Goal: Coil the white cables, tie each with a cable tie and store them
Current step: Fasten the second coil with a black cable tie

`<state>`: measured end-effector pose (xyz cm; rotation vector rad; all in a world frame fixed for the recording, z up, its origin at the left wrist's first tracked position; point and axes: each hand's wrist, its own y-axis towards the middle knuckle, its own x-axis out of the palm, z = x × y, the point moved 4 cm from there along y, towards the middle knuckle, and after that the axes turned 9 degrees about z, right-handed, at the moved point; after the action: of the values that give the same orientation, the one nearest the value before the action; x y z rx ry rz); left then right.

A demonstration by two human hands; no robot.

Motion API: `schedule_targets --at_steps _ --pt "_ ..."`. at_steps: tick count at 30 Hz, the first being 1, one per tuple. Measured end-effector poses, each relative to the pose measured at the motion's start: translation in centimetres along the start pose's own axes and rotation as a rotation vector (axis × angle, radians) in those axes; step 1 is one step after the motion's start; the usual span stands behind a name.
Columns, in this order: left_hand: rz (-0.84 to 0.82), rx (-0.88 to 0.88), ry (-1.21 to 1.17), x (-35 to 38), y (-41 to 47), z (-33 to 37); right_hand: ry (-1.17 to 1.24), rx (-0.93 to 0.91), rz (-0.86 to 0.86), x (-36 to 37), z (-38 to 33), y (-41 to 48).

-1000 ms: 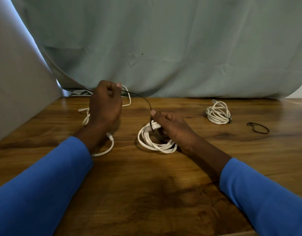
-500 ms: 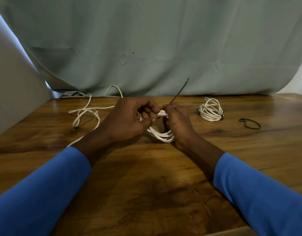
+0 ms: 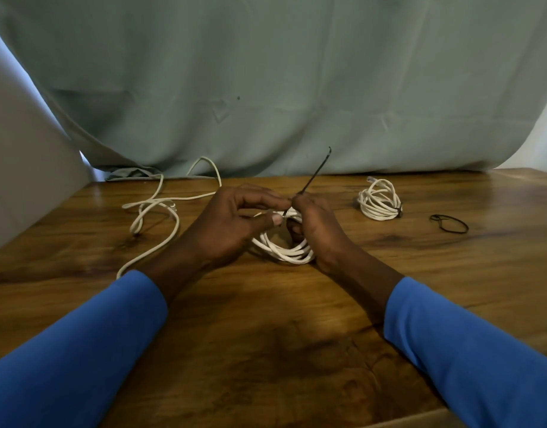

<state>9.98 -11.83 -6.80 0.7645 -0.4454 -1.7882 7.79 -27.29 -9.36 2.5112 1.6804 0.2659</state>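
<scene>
At frame centre | left hand (image 3: 232, 223) pinched top of coil (image 3: 284, 251) | right hand (image 3: 315, 223) gripped tail of cable tie (image 3: 315, 171) | step: likely tying | next: pull tail snug

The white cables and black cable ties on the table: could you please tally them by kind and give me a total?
White cables: 3 (tied coil, coil being tied, loose cable)
Black cable ties: 3 (closed tie, tie being fastened, spare tie)
Total: 6
</scene>
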Motion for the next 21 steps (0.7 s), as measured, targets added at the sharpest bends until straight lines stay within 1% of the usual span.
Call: schedule_targets --at_steps 2,4,7,9,12,14,16,21 --pt "0.024 -0.013 -0.050 0.4 -0.2 -0.2 0.033 0.027 -0.035 0.1 0.0 0.0" --pt "0.053 -0.011 -0.030 0.9 -0.3 -0.5 0.025 0.049 -0.054 0.2 0.0 0.0" --pt "0.098 -0.087 -0.012 1.5 -0.7 -0.8 -0.002 0.065 -0.074 0.3 0.1 0.1" --pt "0.133 -0.100 0.004 1.6 -0.8 -0.7 -0.014 0.059 -0.075 0.3 0.3 0.2" --pt "0.137 -0.071 0.023 1.4 -0.7 -0.7 -0.064 -0.021 -0.035 0.3 0.2 0.1" --pt "0.148 -0.086 0.005 1.1 -0.7 -1.2 -0.075 -0.066 0.022 0.2 -0.1 0.0" --pt "0.153 -0.135 -0.043 1.1 -0.7 -1.6 -0.098 -0.111 0.049 0.0 0.0 0.2" --pt "0.144 -0.290 -0.154 1.6 -0.8 -2.1 -0.088 -0.181 0.006 -0.1 -0.2 0.2"
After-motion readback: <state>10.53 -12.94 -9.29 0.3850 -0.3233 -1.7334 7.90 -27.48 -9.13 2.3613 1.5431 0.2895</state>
